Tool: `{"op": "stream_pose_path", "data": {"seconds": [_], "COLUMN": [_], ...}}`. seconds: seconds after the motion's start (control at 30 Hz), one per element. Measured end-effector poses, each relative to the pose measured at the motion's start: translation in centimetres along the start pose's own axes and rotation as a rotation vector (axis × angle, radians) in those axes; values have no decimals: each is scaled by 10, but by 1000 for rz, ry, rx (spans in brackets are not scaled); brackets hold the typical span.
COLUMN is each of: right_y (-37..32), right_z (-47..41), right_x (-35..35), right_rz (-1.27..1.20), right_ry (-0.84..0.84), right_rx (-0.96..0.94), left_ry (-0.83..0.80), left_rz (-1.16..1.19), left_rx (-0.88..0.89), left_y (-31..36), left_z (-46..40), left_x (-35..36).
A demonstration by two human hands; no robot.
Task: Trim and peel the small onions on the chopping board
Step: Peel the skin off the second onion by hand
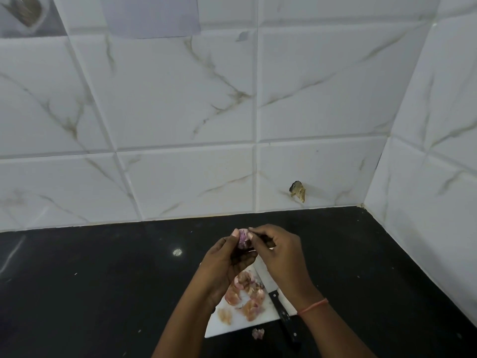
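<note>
A small pink-purple onion [243,239] is held up above the counter between both hands. My left hand [227,264] cups it from below and the left. The fingertips of my right hand [277,251] pinch its skin at the top right. Below the hands lies a white chopping board [240,325] with a heap of papery onion peels [245,295] on it. A knife with a black handle [282,312] rests along the board's right side, its blade partly hidden under my right hand.
The board sits on a black stone counter [103,293]. One loose peel [258,333] lies on the counter just in front of the board. White marbled wall tiles [180,112] rise behind and to the right, forming a corner.
</note>
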State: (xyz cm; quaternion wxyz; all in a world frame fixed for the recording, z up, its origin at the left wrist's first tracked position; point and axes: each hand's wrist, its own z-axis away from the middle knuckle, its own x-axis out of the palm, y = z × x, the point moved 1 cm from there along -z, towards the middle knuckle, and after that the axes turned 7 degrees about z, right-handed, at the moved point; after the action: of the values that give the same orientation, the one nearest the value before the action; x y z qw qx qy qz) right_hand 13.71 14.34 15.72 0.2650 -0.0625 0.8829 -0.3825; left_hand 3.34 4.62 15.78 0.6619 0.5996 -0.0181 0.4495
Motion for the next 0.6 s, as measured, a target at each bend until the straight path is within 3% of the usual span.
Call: {"op": "stream_pose_path", "data": {"seconds": [0.17, 0.27, 0.6], "right_y": [-4, -9, -10], "right_z": [3, 11, 22], "right_x": [-7, -12, -19], "right_rz": [-42, -95, -25], "right_ry": [31, -45, -50], "right_rx": [35, 25, -8], "left_ry": [29, 30, 24], "left_rz": [-30, -43, 46], "left_rx": [12, 38, 87], "left_y": [-2, -5, -13], "left_z": [10, 14, 23], "left_x": [7, 7, 11]}}
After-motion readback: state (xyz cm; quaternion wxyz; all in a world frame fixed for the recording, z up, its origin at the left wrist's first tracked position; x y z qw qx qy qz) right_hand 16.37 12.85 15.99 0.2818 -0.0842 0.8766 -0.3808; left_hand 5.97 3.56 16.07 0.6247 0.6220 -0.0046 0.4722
